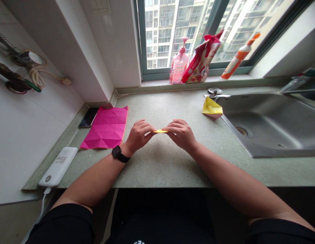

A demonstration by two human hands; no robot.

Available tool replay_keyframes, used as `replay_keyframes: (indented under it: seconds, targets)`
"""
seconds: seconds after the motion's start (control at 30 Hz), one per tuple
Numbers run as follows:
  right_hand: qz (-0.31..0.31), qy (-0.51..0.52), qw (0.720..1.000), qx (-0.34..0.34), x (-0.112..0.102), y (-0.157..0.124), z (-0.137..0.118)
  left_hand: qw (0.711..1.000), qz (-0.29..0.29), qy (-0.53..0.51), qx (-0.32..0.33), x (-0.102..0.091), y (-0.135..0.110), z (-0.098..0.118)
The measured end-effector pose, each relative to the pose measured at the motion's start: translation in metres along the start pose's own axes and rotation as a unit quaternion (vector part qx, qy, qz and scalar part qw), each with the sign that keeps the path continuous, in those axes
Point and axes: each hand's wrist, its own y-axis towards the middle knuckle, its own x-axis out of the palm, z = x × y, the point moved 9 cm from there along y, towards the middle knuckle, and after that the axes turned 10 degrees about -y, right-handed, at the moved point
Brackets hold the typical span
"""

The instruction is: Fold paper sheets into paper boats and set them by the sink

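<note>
The left hand (pixel 138 135) and the right hand (pixel 180 134) both pinch a small folded yellow paper (pixel 160 131), held right between them, over the surface (pixel 157 167).

**Daylit corner, apartment towers outside (pixel 161 34)**

Dark green window frame (pixel 141 40) over a narrow sill (pixel 205 80). Speckled grey-green stone countertop (pixel 157 169) runs below, stainless steel sink (pixel 271 125) set in at right, drain (pixel 242 131) showing. White wall (pixel 32 135) meets the counter at left; white pier (pixel 96 44) juts out beside the window. Soft, even daylight.
</note>
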Motion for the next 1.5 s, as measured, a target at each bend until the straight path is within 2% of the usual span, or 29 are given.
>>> replay_keyframes:
  seconds: [0.13,0.33,0.53,0.77,1.03,1.23,1.5]
  targets:
    - [0.002,-0.017,1.0,0.004,0.0,0.0,0.002,1.0,0.021,-0.013,0.01,-0.005,0.001,0.006]
    - [0.025,0.005,1.0,-0.013,-0.005,0.001,-0.005,1.0,0.02,-0.011,0.013,-0.006,0.001,0.007]
    - [0.005,0.011,1.0,0.003,-0.002,0.0,-0.002,1.0,0.024,-0.018,0.002,-0.006,0.004,0.014]
    - [0.013,0.02,1.0,-0.011,-0.003,0.0,-0.004,0.996,0.056,-0.064,0.038,-0.014,0.006,0.027]
    - [-0.006,0.033,0.999,0.003,-0.001,-0.001,-0.001,0.988,0.06,-0.141,-0.008,-0.014,0.006,0.019]
    - [0.008,0.06,0.998,0.003,-0.003,-0.002,-0.002,0.982,0.066,-0.173,-0.032,-0.018,0.006,0.018]
    - [0.044,0.13,0.986,0.097,-0.012,-0.002,0.02,0.973,0.109,-0.188,-0.082,-0.026,0.005,0.004]
